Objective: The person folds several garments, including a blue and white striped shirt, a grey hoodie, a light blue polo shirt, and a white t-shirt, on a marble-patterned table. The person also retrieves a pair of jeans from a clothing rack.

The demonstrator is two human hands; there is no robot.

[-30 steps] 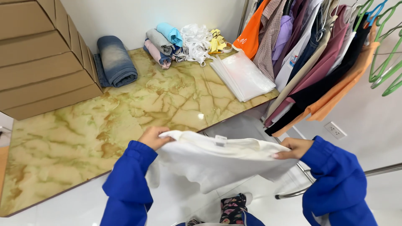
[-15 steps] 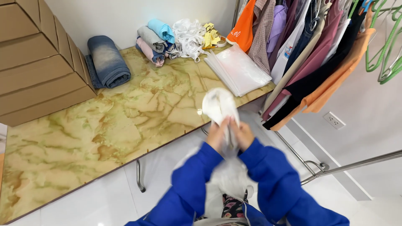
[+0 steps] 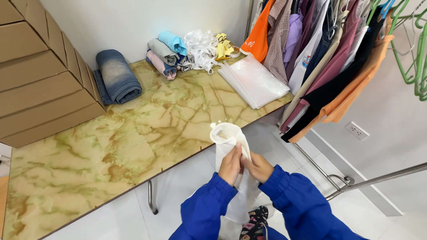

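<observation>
A white garment [image 3: 227, 138], folded lengthwise into a narrow hanging strip, is held upright in front of me, just off the front edge of the marble-patterned table [image 3: 111, 151]. My left hand [image 3: 230, 164] and my right hand [image 3: 258, 166] grip it side by side at its middle, the two hands touching. The top of the garment curls over above my fingers, and its lower part hangs down between my blue sleeves.
On the table's far side lie rolled blue jeans [image 3: 116, 76], several rolled clothes [image 3: 167, 54], a heap of white plastic [image 3: 202, 46] and a stack of clear plastic bags [image 3: 254, 81]. Cardboard boxes [image 3: 40, 75] stand at left. A rack of hanging clothes [image 3: 329, 58] fills the right.
A second ago the white garment was spread wide between my hands. My hands have come together, folding it into a narrow strip, and they now grip it slightly lower.
</observation>
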